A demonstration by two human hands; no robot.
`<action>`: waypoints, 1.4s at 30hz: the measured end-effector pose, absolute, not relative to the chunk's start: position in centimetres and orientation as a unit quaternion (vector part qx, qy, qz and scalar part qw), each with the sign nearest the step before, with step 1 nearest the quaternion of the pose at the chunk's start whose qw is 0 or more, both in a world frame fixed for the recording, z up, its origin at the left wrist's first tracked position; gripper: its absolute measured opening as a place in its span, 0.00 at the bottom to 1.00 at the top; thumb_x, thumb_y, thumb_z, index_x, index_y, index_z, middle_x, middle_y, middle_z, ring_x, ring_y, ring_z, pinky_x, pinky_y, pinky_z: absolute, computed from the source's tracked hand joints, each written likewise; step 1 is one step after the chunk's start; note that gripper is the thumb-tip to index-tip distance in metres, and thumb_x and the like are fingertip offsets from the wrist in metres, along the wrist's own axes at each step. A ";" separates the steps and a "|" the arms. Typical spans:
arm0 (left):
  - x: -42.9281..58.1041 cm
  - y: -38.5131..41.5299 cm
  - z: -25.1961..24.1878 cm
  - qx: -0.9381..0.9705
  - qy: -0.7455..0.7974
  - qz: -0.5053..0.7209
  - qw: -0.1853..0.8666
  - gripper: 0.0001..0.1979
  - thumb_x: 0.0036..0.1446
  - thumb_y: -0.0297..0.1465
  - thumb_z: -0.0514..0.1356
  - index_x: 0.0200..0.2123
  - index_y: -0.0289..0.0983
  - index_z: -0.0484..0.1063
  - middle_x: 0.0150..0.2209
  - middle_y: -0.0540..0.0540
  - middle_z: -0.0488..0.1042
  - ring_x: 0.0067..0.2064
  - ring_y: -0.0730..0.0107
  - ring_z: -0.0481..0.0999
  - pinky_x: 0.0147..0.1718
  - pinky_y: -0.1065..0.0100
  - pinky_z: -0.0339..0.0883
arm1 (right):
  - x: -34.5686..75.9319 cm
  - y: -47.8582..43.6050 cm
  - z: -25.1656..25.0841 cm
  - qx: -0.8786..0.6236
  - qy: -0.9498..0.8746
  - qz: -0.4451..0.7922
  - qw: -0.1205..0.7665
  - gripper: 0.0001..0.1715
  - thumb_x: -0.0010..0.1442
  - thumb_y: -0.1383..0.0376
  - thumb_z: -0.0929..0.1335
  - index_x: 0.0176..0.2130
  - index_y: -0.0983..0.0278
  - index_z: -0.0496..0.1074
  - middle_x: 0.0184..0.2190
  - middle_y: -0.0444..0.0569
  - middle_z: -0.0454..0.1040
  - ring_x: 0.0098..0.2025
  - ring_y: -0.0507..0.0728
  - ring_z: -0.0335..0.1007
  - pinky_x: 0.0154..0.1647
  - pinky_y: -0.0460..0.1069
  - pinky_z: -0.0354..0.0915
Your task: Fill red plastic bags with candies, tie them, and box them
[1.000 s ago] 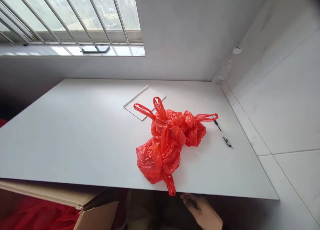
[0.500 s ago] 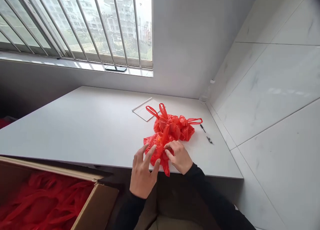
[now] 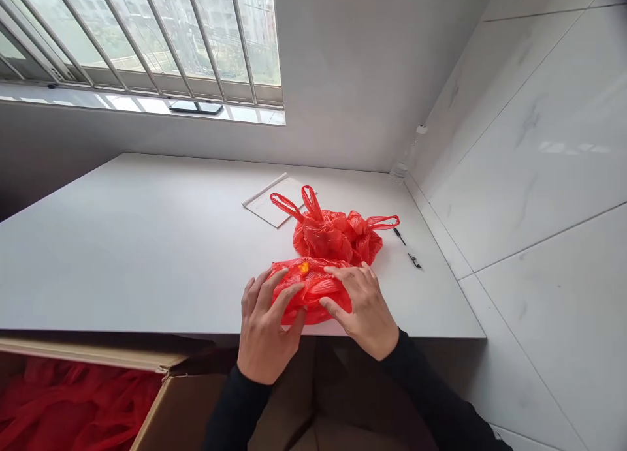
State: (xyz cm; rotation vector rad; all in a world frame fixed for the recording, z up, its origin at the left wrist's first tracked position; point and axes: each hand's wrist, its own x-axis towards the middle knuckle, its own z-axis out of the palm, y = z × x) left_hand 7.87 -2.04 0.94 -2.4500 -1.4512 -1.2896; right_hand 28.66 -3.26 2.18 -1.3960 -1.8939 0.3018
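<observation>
A red plastic bag [image 3: 316, 291] lies near the table's front edge, with a small yellow-orange patch showing at its top. My left hand [image 3: 267, 324] rests against its left side, fingers spread and bent over the plastic. On the opposite side, my right hand [image 3: 365, 307] touches the bag with thumb and forefinger well apart. Just behind it sit more red plastic bags [image 3: 333, 232], bunched up, their loop handles sticking out to the left and right.
A white pad [image 3: 274, 206] lies behind the bags on the white table [image 3: 147, 242]. A black pen [image 3: 400, 236] and its cap [image 3: 414, 260] are at right, near a clear bottle [image 3: 399, 167] by the tiled wall. An open cardboard box [image 3: 169, 399] holding red bags stands front left.
My right hand has left its pinch at the bag's upright twisted part and opened out. The bag now lies lower and wider between both hands. The camera view has shifted slightly.
</observation>
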 end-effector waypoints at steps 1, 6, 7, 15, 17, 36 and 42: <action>7.6 -1.7 0.9 -0.780 -0.464 -0.421 0.004 0.11 0.61 0.27 0.62 0.47 0.43 0.75 0.53 0.43 0.76 0.62 0.49 0.68 0.61 0.46 0.61 | 28.7 -3.0 2.2 -0.549 -0.730 0.141 0.381 0.14 0.68 0.59 0.67 0.52 0.57 0.73 0.46 0.48 0.78 0.51 0.61 0.72 0.68 0.68 0.53; 4.9 -1.7 1.3 -0.619 -0.594 -0.500 -0.118 0.07 0.65 0.34 0.60 0.43 0.44 0.78 0.47 0.47 0.75 0.50 0.61 0.75 0.50 0.59 0.69 | 31.6 -2.9 1.8 -0.589 -0.542 0.326 0.503 0.14 0.68 0.53 0.66 0.44 0.61 0.72 0.42 0.51 0.77 0.42 0.59 0.75 0.41 0.54 0.73; 4.8 -2.1 1.6 -0.599 -0.609 -0.507 -0.116 0.09 0.65 0.35 0.60 0.45 0.44 0.78 0.47 0.46 0.74 0.49 0.61 0.74 0.50 0.60 0.68 | 32.0 -3.2 1.9 -0.587 -0.522 0.341 0.516 0.15 0.67 0.53 0.67 0.45 0.61 0.71 0.42 0.51 0.77 0.41 0.59 0.75 0.38 0.53 0.73; 6.5 -4.4 4.8 -0.586 -0.600 -0.512 -0.188 0.12 0.62 0.31 0.60 0.47 0.45 0.79 0.37 0.51 0.78 0.28 0.73 0.67 0.29 0.69 0.65 | 28.0 -7.3 7.7 -0.439 -0.638 0.012 0.633 0.15 0.65 0.68 0.66 0.50 0.53 0.69 0.41 0.49 0.74 0.45 0.60 0.74 0.48 0.62 0.73; 6.4 -4.3 5.0 -0.584 -0.609 -0.497 -0.202 0.06 0.60 0.34 0.62 0.41 0.43 0.77 0.35 0.53 0.77 0.27 0.74 0.68 0.28 0.70 0.65 | 27.0 -6.9 8.6 -0.391 -0.753 0.048 0.527 0.13 0.68 0.70 0.63 0.47 0.54 0.70 0.37 0.47 0.75 0.39 0.58 0.74 0.43 0.57 0.74; 5.3 -5.4 6.9 -0.571 -0.610 -0.518 -0.184 0.10 0.62 0.40 0.63 0.42 0.42 0.77 0.42 0.48 0.76 0.44 0.65 0.76 0.45 0.69 0.69 | 23.8 0.9 3.5 -0.520 -0.851 0.035 0.054 0.17 0.59 0.63 0.74 0.47 0.66 0.75 0.43 0.58 0.79 0.46 0.68 0.76 0.45 0.57 0.71; 4.6 -5.2 7.0 -0.404 -0.594 -0.569 -0.400 0.15 0.56 0.44 0.68 0.40 0.43 0.74 0.21 0.55 0.66 0.28 0.71 0.68 0.29 0.72 0.65 | 24.3 1.2 4.5 -0.577 -0.816 0.019 0.043 0.13 0.66 0.73 0.63 0.44 0.67 0.76 0.45 0.58 0.79 0.45 0.64 0.76 0.45 0.54 0.71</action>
